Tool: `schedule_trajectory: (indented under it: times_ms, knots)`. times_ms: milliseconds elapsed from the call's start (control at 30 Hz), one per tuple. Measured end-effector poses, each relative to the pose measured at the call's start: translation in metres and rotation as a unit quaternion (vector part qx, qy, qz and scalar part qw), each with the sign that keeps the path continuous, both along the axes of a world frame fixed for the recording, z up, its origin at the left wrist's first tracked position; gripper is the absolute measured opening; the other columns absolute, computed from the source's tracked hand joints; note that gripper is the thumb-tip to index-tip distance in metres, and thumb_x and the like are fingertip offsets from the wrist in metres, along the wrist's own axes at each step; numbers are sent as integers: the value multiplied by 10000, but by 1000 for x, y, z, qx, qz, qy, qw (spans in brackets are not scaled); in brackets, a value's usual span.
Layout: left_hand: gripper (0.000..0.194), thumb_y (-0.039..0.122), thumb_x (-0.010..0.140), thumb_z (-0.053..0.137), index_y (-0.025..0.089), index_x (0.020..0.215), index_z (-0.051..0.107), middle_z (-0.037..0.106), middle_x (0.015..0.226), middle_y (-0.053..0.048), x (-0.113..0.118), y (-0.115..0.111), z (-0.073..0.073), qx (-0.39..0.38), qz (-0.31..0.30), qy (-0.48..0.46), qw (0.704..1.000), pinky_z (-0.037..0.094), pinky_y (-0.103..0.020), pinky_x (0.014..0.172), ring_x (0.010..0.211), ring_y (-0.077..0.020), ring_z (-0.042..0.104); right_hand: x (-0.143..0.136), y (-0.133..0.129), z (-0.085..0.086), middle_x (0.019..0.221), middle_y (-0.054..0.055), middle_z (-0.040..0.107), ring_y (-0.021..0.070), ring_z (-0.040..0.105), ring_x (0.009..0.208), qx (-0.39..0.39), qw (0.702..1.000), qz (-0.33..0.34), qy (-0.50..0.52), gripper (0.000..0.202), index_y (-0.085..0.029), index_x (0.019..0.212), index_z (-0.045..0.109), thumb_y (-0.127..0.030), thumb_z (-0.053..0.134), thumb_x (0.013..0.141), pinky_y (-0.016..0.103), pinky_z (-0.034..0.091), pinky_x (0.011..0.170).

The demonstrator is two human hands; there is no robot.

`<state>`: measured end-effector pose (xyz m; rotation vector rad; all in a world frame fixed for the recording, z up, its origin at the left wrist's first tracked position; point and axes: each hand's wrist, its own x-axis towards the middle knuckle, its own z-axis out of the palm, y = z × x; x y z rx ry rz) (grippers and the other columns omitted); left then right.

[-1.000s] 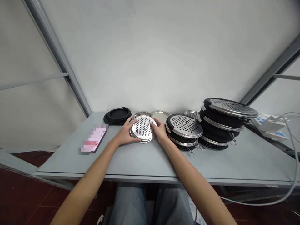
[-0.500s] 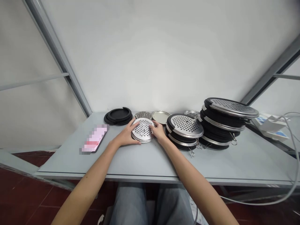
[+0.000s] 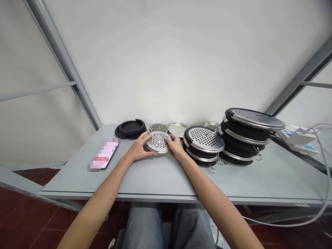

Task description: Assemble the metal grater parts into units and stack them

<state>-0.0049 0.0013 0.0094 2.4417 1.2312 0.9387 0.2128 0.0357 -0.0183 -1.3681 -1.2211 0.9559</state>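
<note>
Between my two hands is a round silver metal grater disc with rows of small holes and a rolled rim. My left hand curves round its left edge, thumb along the near rim and fingers at the far left. On the right edge, my right hand grips the rim with the thumb on top of the perforated face. The undersides of both hands' grip are hidden. Just behind lie another perforated disc and a plain shallow metal lid.
At my right stand a shorter stack and a taller stack of black-rimmed perforated discs with wire clasps. Black round rings lie back left, a phone nearer. White boxes and a cable are far right.
The grater disc has tipped flatter in my hands, and its near rim has risen slightly from the table. Both hands keep nearly the same places.
</note>
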Motion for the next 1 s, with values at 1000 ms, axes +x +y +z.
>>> schedule_trajectory:
  times_ms: [1000]
  knots:
    - [391,500,770,753,229,1049,717,713,1025,-78,12,0,1,282,-3,-14,959,468,-399,862,958,-233,620,-4,-16,27,627,-9,620,103,552,566,-125,958,17,259,49,-145,771,637,-149,633,722,203,427,519]
